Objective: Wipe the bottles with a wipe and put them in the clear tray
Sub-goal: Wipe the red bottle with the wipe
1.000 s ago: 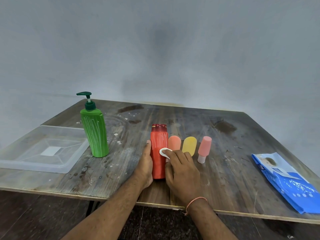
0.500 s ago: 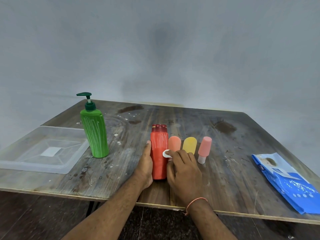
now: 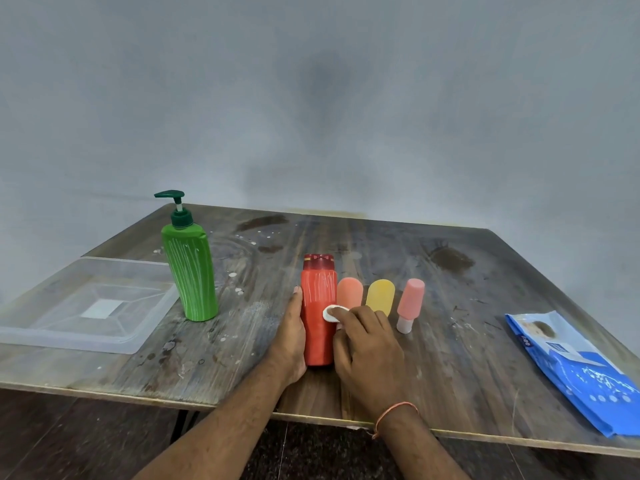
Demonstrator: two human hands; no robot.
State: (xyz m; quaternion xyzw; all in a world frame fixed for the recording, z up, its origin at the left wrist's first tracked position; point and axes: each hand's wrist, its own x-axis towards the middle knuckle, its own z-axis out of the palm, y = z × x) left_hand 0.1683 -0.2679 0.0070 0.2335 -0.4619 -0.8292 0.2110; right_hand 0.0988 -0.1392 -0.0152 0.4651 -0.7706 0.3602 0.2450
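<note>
Head view: clear tray (image 3: pixel 114 344) bare inside, left hand (image 3: pixel 291 344) flat against red bottle (image 3: pixel 318 317), right hand (image 3: pixel 367 344) pinching wipe (image 3: pixel 330 313).

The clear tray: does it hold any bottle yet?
No. The tray holds no bottles; all five stand on the table, including the red bottle being wiped.

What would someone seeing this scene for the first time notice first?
Two hands at the table's near edge: the left hand steadies a tall red plastic bottle while the right hand presses a small round white wipe against it. A tall green pump bottle stands beside an empty clear plastic tray at left.
</note>
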